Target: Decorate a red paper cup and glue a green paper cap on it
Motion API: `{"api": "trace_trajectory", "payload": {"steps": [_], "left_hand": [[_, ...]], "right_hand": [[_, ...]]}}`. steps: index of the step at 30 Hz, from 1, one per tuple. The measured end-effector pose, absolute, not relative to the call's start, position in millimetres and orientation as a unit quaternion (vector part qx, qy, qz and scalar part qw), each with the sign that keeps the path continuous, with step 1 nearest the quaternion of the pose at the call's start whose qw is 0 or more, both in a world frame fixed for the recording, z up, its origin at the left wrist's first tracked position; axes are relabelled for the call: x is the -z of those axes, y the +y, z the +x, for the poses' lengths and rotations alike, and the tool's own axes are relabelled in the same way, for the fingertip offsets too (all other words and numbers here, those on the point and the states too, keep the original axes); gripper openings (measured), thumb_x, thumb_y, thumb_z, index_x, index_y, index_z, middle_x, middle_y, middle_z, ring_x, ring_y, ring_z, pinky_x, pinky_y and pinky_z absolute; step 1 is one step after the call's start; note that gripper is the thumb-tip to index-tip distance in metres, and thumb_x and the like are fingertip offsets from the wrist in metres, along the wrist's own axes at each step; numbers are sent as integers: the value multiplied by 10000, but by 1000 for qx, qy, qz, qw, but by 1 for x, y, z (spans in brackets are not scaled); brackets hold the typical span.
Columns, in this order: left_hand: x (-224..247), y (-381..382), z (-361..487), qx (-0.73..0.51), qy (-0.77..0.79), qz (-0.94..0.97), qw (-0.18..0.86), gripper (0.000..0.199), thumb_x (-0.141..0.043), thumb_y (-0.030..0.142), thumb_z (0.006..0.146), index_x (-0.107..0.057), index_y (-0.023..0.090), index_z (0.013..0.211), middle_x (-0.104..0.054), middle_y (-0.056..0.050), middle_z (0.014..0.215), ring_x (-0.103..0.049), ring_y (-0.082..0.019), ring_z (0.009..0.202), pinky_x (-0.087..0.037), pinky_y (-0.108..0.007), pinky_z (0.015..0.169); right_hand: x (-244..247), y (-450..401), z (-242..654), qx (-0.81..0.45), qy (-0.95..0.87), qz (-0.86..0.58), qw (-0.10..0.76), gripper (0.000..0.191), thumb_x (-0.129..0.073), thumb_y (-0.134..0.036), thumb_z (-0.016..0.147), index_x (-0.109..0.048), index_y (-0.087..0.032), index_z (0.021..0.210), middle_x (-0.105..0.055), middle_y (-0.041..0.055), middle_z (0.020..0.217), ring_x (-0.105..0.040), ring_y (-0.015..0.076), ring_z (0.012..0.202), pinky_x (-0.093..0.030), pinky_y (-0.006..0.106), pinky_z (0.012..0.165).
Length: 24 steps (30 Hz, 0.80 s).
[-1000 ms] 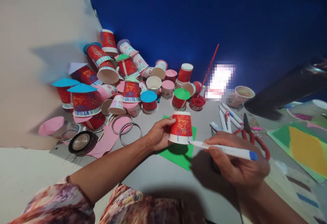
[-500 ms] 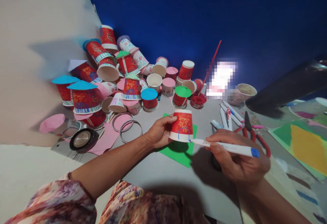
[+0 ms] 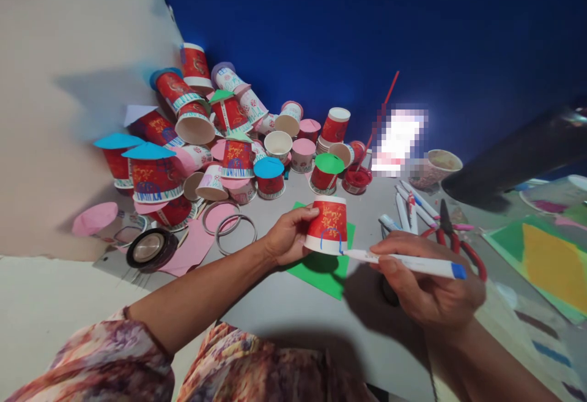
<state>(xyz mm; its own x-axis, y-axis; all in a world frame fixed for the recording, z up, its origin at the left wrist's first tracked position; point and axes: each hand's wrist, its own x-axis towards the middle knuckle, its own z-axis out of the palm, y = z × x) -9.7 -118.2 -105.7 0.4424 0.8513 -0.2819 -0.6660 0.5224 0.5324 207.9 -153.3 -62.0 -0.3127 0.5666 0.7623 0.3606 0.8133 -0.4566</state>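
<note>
An upside-down red paper cup (image 3: 328,221) with gold lettering and a white rim is gripped by my left hand (image 3: 290,235), whose thumb shows at the cup's left side. Blue lines form an arch low on its front. My right hand (image 3: 433,279) is closed around a white marker (image 3: 413,264) with a blue end; its tip touches the cup near the lower right of the arch. Beneath the cup lies a green paper sheet (image 3: 321,276) on the grey table (image 3: 261,310).
Many decorated cups (image 3: 236,157) are piled at the back left. Two metal rings (image 3: 235,252) and a roll of black tape (image 3: 151,250) lie at the left. Markers (image 3: 406,209), red-handled pliers (image 3: 454,240) and a red paint pot (image 3: 356,180) are at the right.
The view has shifted very slightly. Both hands, the cup and the marker keep nearly the same positions, with the tip still at the cup.
</note>
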Motion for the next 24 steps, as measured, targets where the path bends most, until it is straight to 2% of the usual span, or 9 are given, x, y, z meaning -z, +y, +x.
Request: {"api": "trace_trajectory", "payload": {"steps": [6,14,20,24], "left_hand": [[108,-120,-9,-459,276,190,823,355,-755,235,760,-698,113,1089,-797,-118,945,-767,-284,876,-566,-435,930],[111,-121,-4,-459,266,241,813,414,-802,289,776,-697,116,1138,-783,-118,981,-744,-239,847,-578,-337,791],[110,-122,-4,-465,272,238,808,372,-819,275,770,-709,123,1091,-778,-101,964,-739,-224,858,-561,-325,836],[110,-122,-5,-464,280,234,807,382,-837,280,753,-715,122,1079,-776,-96,950,-724,-202,827,-559,-304,800]], "right_hand": [[62,-154,206,-87,-806,-269,520,201,-678,-100,887,-728,-220,1041,-771,27,783,-721,196,626,-574,309,564],[54,-153,199,-86,-835,-224,496,186,-660,-102,906,-711,-185,1064,-794,61,824,-749,189,672,-598,288,604],[49,-152,198,-97,-848,-204,479,170,-636,-100,920,-696,-190,1051,-776,50,769,-725,172,619,-580,277,558],[50,-153,198,-94,-846,-208,482,202,-619,-109,941,-679,-235,1088,-778,30,772,-714,168,617,-577,285,545]]}}
